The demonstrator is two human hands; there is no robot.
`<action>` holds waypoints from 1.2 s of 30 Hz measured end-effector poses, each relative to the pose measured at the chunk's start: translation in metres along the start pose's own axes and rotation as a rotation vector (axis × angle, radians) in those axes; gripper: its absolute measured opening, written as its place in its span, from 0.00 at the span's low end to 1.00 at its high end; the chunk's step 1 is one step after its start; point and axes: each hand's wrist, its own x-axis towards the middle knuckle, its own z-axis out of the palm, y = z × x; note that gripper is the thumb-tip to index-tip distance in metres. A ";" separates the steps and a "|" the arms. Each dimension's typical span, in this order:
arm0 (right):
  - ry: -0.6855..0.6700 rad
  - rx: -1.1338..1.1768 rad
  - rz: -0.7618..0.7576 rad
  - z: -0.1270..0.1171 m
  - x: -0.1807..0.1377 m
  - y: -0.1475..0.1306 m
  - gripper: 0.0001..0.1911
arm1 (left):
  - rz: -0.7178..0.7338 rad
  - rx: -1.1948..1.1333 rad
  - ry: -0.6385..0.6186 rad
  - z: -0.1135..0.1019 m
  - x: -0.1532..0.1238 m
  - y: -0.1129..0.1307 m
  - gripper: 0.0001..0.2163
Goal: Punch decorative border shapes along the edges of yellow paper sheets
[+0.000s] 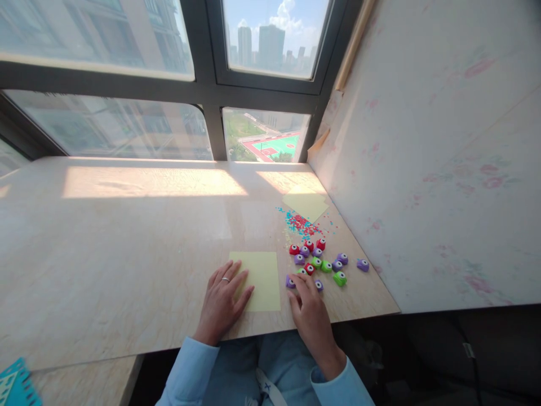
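Observation:
Fingers spread, my left hand (pixel 224 298) lies flat over the left part of a pale yellow paper sheet (pixel 264 282) near the table's front edge. Just right of the sheet, my right hand (pixel 311 310) has its thumb and fingertips closed about a small purple craft punch (pixel 289 281). Part of that punch is covered by the fingers. Close beyond this hand are another purple punch (pixel 318 286), a red punch (pixel 309 269) and a green punch (pixel 340 278). Several more punches in red, purple and green lie in a loose group there.
Red and blue paper confetti (pixel 301 224) is scattered behind the punches. More yellow sheets (pixel 305 202) rest at the back right. A patterned wall (pixel 422 169) bounds the table (pixel 127 254) on the right, and windows stand behind. At lower left is a turquoise slotted object (pixel 19 383).

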 end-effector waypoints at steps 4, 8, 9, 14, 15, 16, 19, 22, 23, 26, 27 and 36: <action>-0.005 -0.018 -0.005 -0.001 -0.006 0.001 0.17 | 0.009 -0.016 0.051 0.000 0.000 0.000 0.13; -0.016 -0.027 -0.008 -0.002 -0.008 0.003 0.16 | 0.017 -0.030 0.089 0.000 0.000 -0.001 0.12; -0.017 -0.029 -0.008 -0.001 -0.009 0.003 0.16 | 0.016 -0.035 0.096 0.000 0.000 -0.001 0.12; -0.017 -0.045 -0.037 0.003 -0.009 0.007 0.18 | 0.011 -0.055 0.110 0.001 0.000 -0.001 0.11; -0.015 -0.047 -0.048 0.004 -0.009 0.008 0.19 | 0.010 -0.058 0.110 0.000 0.000 -0.001 0.11; -0.013 -0.049 -0.058 0.004 -0.009 0.009 0.19 | 0.009 -0.060 0.110 0.000 0.000 -0.001 0.11; -0.005 -0.054 -0.077 0.007 -0.009 0.011 0.20 | -0.002 -0.069 0.111 0.000 0.000 -0.001 0.10; 0.011 -0.052 -0.075 0.007 -0.007 0.011 0.19 | -0.006 -0.071 0.110 0.000 0.001 -0.001 0.10; 0.016 -0.051 -0.067 0.007 -0.006 0.011 0.19 | -0.005 -0.070 0.109 0.000 0.001 -0.001 0.10; 0.020 -0.051 -0.040 0.006 -0.003 0.010 0.18 | -0.003 -0.070 0.111 0.000 0.000 0.000 0.09; 0.014 -0.055 -0.032 0.006 -0.002 0.009 0.17 | -0.003 -0.071 0.112 0.000 0.000 0.000 0.09; -0.019 -0.122 -0.005 0.006 0.000 0.005 0.19 | -0.003 -0.077 0.106 0.000 0.000 -0.001 0.09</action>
